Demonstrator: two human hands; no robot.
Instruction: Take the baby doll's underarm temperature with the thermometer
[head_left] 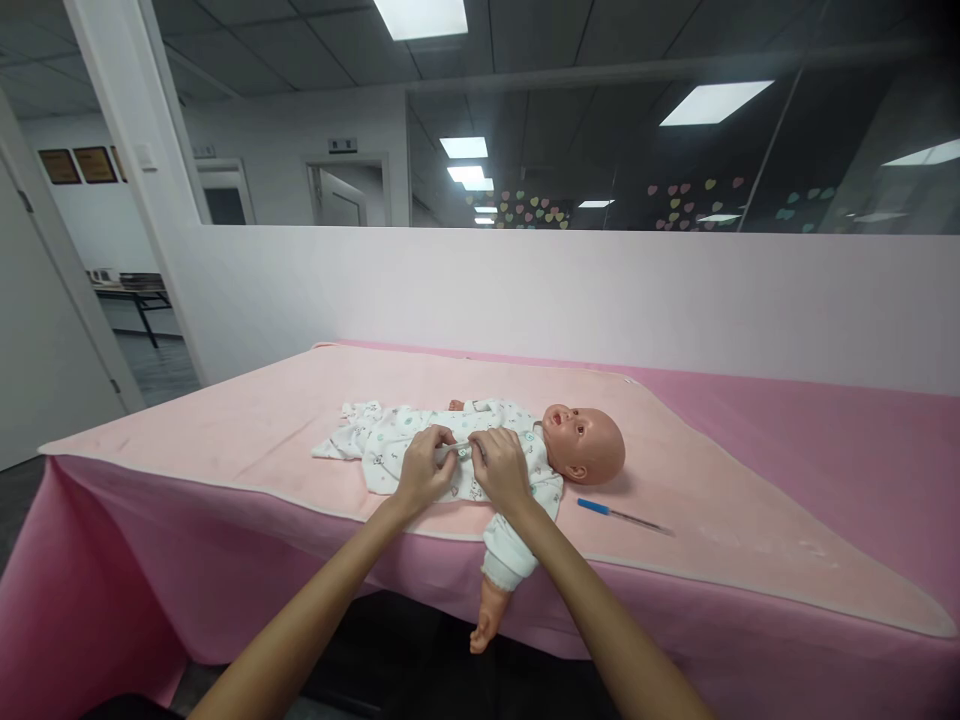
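Note:
A baby doll (589,445) lies on its back across the table with its head to the right. It wears a white baby outfit (390,455) with small green prints. My left hand (427,468) is closed on the front edge of the outfit at the doll's belly. Close to it, over the chest, my right hand (501,465) pinches the same strip of cloth, and the fabric is drawn out between the fingertips. The doll's near arm (491,610) hangs over the table's front edge, below my right wrist.
Right of the doll lies a thin stick with a blue handle (594,507). A peach mat (247,420) covers much of the table, over a pink cloth (847,460). Behind the table stands a low white wall (525,290) with glass above. A door (52,300) is at the left.

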